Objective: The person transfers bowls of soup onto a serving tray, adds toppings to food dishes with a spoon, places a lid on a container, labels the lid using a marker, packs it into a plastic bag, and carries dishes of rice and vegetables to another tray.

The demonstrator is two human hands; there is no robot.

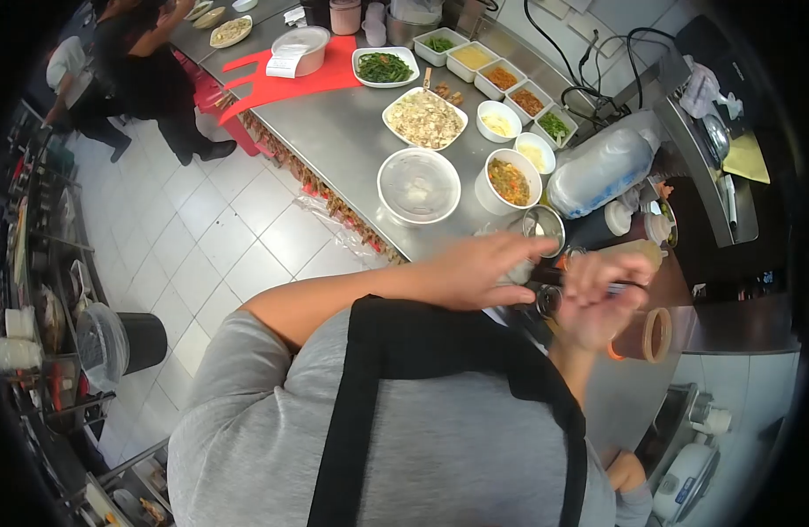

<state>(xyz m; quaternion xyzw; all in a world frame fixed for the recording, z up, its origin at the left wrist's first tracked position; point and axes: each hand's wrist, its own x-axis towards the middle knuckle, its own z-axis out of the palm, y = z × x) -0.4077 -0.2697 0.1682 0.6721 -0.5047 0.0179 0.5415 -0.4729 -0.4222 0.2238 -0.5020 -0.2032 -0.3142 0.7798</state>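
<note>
My left hand [492, 272] reaches across in front of my chest with its fingers stretched out, near a small metal bowl [545, 230] at the counter's edge. Beside it, my right hand [602, 294] is curled closed and a little blurred. A thin dark piece [631, 286] shows at its fingers, too small to name. Close beyond the hands stand a white bowl of chopped mixed food [510, 183] and a lidded bowl [419, 186]. An orange-brown container [643, 335] sits just right of my right hand.
A steel counter [334, 145] holds a dish of rice-like food [424, 119], a plate of greens [385, 67] and several ingredient tubs [501, 79]. A plastic-wrapped bundle [602, 171] lies at right. Another person [145, 66] stands far left. A bin [141, 341] is on the floor.
</note>
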